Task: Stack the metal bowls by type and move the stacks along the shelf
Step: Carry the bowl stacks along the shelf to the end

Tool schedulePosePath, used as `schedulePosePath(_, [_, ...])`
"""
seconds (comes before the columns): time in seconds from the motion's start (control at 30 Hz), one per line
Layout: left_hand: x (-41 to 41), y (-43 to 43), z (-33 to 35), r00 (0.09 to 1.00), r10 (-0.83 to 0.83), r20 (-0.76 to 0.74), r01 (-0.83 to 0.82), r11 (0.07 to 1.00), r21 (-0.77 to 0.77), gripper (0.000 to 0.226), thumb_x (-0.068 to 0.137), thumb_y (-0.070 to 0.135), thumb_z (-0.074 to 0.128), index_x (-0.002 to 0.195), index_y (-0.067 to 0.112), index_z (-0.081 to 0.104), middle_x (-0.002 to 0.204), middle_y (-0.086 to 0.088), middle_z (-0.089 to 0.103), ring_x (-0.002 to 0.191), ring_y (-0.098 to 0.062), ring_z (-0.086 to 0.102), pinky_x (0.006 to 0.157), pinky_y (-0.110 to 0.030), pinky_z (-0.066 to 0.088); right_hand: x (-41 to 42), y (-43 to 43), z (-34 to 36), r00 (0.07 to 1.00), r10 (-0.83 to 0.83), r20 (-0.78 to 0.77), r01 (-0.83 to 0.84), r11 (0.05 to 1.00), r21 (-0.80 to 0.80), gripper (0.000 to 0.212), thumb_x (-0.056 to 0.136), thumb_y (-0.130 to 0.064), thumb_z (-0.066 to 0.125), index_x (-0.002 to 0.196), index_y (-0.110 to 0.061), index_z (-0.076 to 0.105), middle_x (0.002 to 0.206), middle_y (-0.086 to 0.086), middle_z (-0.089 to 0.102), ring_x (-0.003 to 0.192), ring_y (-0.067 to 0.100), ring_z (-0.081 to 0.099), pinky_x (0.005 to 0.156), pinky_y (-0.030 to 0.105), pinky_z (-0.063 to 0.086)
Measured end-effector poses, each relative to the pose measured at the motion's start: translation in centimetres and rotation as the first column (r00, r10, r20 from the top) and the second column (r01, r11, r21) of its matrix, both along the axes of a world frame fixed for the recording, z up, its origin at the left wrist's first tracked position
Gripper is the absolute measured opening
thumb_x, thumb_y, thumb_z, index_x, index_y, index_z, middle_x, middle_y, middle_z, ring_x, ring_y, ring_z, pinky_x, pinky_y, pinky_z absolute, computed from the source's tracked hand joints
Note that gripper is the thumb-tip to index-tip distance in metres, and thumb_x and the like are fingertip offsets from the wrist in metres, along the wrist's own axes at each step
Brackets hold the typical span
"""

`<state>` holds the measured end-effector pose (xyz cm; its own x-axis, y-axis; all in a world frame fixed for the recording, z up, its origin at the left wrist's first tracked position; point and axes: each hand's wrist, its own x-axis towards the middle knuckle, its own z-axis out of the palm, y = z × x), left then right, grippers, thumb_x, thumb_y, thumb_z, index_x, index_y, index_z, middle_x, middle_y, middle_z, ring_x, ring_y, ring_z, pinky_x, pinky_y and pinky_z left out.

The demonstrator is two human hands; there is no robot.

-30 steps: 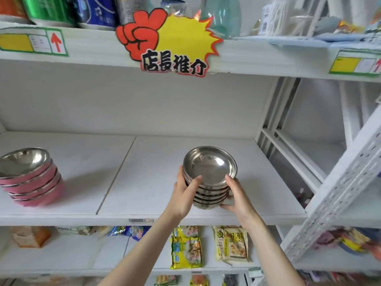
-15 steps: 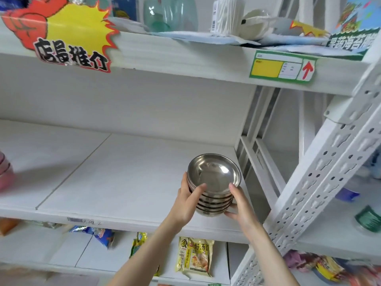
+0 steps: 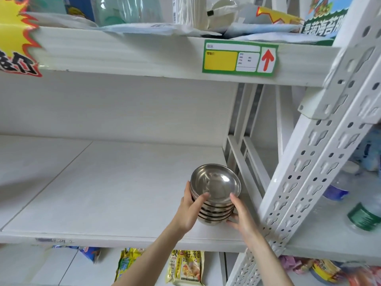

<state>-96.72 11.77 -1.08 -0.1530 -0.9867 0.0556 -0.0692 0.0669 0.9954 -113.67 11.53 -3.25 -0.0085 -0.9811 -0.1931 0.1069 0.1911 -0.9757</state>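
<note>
A stack of several plain steel bowls (image 3: 215, 183) is at the right end of the white middle shelf (image 3: 115, 195), close to the shelf's side frame. My left hand (image 3: 190, 207) grips the stack's left side, thumb on the top rim. My right hand (image 3: 241, 215) grips its right side, fingers curled under the lowest bowl. I cannot tell whether the stack's base touches the shelf. The pink-sided bowls are out of view.
A perforated white upright (image 3: 313, 166) stands just right of the stack. The upper shelf carries a green and yellow price tag (image 3: 240, 58) and assorted goods. Snack packets (image 3: 185, 267) lie on the lower shelf. Bottles (image 3: 362, 215) stand on the neighbouring rack.
Both hands have carried the steel stack rightwards along the shelf to near the side frame. The view has turned right, and the pink bowl stack has left the frame.
</note>
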Motion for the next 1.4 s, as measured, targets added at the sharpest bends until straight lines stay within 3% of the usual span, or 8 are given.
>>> schedulePosePath(0.13, [-0.2, -0.7, -0.5, 1.0, -0.008, 0.015, 0.009, 1.0, -0.019, 0.035, 0.091, 0.039, 0.056, 0.115, 0.06, 0.042, 0.114, 0.033, 0.059, 0.107, 0.013, 0.054, 0.089, -0.027, 0.042, -0.3, -0.4, -0.5, 1.0, 0.002, 0.014, -0.002, 1.0, 0.009, 0.075, 0.065, -0.065, 0.059, 0.131, -0.031, 0.05, 0.125, -0.005, 0.06, 0.117, 0.02, 0.055, 0.093, 0.039, 0.047])
schedulePosePath(0.27, [0.3, -0.8, -0.5, 0.994, 0.002, 0.108, -0.003, 1.0, 0.004, 0.036, 0.091, 0.042, 0.056, 0.108, 0.069, 0.039, 0.109, 0.043, 0.057, 0.106, 0.018, 0.051, 0.083, -0.02, 0.039, 0.0, -0.5, -0.6, 0.999, -0.039, -0.032, 0.038, 0.999, -0.035, 0.044, 0.086, -0.048, 0.056, 0.125, -0.028, 0.055, 0.126, -0.002, 0.062, 0.115, 0.015, 0.057, 0.103, 0.044, 0.043])
schedulePosePath(0.37, [0.9, -0.7, -0.3, 0.948, 0.064, 0.31, -0.058, 0.998, -0.027, 0.041, 0.085, 0.058, 0.052, 0.124, 0.055, 0.039, 0.125, 0.025, 0.056, 0.127, -0.011, 0.044, 0.093, -0.025, 0.036, 0.4, 0.2, -0.6, 0.978, -0.181, -0.103, 0.173, 0.981, -0.084, 0.038, 0.088, -0.042, 0.058, 0.123, -0.027, 0.055, 0.127, -0.003, 0.06, 0.113, 0.009, 0.055, 0.098, 0.035, 0.045])
schedulePosePath(0.43, [1.5, -0.5, -0.2, 0.813, 0.13, 0.568, -0.107, 0.992, -0.074, 0.075, 0.082, 0.073, 0.041, 0.144, 0.032, 0.031, 0.143, 0.0, 0.044, 0.133, -0.026, 0.037, 0.1, -0.037, 0.035, 0.5, 1.0, -0.1, 0.931, -0.239, -0.276, 0.194, 0.964, -0.18, 0.046, 0.089, -0.045, 0.057, 0.13, -0.024, 0.05, 0.133, -0.001, 0.056, 0.114, 0.007, 0.052, 0.092, 0.023, 0.04])
schedulePosePath(0.6, [4.0, 1.2, 1.0, 0.337, 0.41, 0.847, -0.042, 0.906, -0.422, 0.086, 0.084, 0.075, 0.015, 0.148, 0.02, 0.028, 0.152, -0.012, 0.035, 0.14, -0.032, 0.03, 0.11, -0.047, 0.029, 1.2, 3.1, 1.9, 0.517, -0.385, -0.765, 0.035, 0.902, -0.431, 0.073, 0.089, -0.051, 0.05, 0.146, -0.013, 0.026, 0.151, 0.01, 0.036, 0.137, 0.027, 0.035, 0.11, 0.041, 0.027])
schedulePosePath(0.7, [6.3, 2.2, 2.1, 0.215, 0.5, 0.839, 0.035, 0.855, -0.518, 0.076, 0.087, 0.066, 0.023, 0.141, 0.016, 0.044, 0.145, -0.017, 0.046, 0.134, -0.037, 0.04, 0.107, -0.055, 0.034, 2.3, 4.4, 3.1, 0.25, -0.484, -0.838, -0.076, 0.854, -0.515, 0.075, 0.089, -0.056, 0.046, 0.145, -0.009, 0.027, 0.148, 0.017, 0.039, 0.136, 0.03, 0.036, 0.11, 0.042, 0.029])
schedulePosePath(0.8, [8.9, 3.2, 3.1, 0.155, 0.542, 0.826, 0.095, 0.824, -0.558, 0.071, 0.087, 0.061, 0.031, 0.137, 0.014, 0.05, 0.141, -0.02, 0.05, 0.13, -0.039, 0.045, 0.104, -0.059, 0.037, 4.4, 5.4, 4.3, 0.147, -0.523, -0.839, -0.107, 0.835, -0.54, 0.076, 0.088, -0.059, 0.04, 0.145, -0.01, 0.027, 0.151, 0.017, 0.035, 0.141, 0.03, 0.03, 0.111, 0.047, 0.03])
schedulePosePath(1.4, [29.2, 7.3, 4.9, 0.054, 0.608, 0.792, 0.15, 0.779, -0.608, 0.067, 0.088, 0.059, 0.036, 0.138, 0.015, 0.048, 0.143, -0.019, 0.047, 0.134, -0.038, 0.041, 0.109, -0.063, 0.027, 25.0, 7.9, 5.3, 0.118, -0.524, -0.843, -0.188, 0.822, -0.537, 0.072, 0.089, -0.055, 0.038, 0.146, -0.011, 0.031, 0.153, 0.014, 0.032, 0.144, 0.027, 0.023, 0.117, 0.048, 0.017])
